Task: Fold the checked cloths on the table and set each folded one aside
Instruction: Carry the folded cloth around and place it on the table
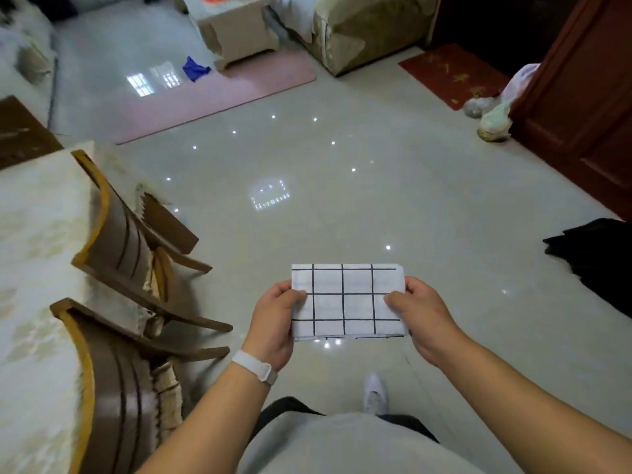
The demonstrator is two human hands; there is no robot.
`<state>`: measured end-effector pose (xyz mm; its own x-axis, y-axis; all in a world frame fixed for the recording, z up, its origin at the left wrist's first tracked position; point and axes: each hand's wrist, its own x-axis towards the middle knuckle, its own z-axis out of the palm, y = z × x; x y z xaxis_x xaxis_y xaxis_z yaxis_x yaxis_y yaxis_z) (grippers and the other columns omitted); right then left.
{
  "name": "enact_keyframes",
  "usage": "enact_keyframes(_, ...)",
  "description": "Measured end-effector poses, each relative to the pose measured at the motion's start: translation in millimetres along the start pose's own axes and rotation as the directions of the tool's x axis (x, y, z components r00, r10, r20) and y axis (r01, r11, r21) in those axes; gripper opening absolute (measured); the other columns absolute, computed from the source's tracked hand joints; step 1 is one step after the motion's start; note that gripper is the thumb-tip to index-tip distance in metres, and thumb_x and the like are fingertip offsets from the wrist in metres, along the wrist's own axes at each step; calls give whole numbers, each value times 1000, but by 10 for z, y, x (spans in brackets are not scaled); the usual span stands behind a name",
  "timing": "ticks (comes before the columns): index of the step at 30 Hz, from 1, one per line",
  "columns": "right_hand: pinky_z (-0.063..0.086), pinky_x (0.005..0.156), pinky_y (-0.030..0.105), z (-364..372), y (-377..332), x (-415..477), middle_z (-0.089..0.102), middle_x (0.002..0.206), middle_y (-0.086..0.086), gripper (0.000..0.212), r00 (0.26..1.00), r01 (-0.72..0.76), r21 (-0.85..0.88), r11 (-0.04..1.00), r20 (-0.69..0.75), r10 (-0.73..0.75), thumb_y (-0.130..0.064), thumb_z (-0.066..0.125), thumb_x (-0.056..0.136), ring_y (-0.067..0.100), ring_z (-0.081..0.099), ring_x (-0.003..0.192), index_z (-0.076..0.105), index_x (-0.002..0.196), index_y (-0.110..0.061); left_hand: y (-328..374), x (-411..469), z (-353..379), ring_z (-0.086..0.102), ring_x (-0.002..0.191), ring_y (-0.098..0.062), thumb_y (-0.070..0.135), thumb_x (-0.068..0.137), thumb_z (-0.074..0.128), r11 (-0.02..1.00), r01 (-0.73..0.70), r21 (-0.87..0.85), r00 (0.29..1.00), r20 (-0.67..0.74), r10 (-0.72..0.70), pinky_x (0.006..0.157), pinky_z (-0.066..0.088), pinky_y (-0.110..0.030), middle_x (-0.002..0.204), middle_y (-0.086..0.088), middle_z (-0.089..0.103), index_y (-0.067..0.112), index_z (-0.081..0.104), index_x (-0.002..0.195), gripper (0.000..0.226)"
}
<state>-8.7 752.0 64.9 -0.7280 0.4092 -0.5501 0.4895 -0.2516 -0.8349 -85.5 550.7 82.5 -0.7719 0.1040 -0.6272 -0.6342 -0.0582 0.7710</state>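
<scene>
Both hands pinch the folded cloth, left hand and right hand at its short ends; the worktop lies to your left.

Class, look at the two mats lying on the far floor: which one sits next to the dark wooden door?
The red mat, at far right beside the wooden door. The pink mat lies farther left, under the pale cabinet.
</scene>
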Motion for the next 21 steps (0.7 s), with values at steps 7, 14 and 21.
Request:
enact_keyframes(7,58,78,44,272,-315,420,75,93,9,22,995,-25,-6,1000,98,25,1,55,86,29,71,88,69,98,-11,308,291,-42,65,97,-40,2,87,54,999,9,-33,996,-88,-12,87,52,-57,108,-25,69,2,62,110,25)
enact_keyframes(14,55,78,45,826,-619,987,74,94,14,19,992,-30,-86,996,123,40,2,55,83,29,69,84,68,92,-9,551,890,-343,67,93,-36,2,89,54,987,37,-159,987,-147,-61,77,57,-47,106,-22,70,3,60,112,24)
enact_keyframes(21,53,61,31,1577,-1185,1667,74,92,9,21,996,11,-147,989,89,2,1,53,85,21,69,76,67,97,-10,1261,1861,-619,69,85,-33,1,89,54,975,35,-219,997,-64,-50,68,56,-42,101,-21,71,5,61,108,20)
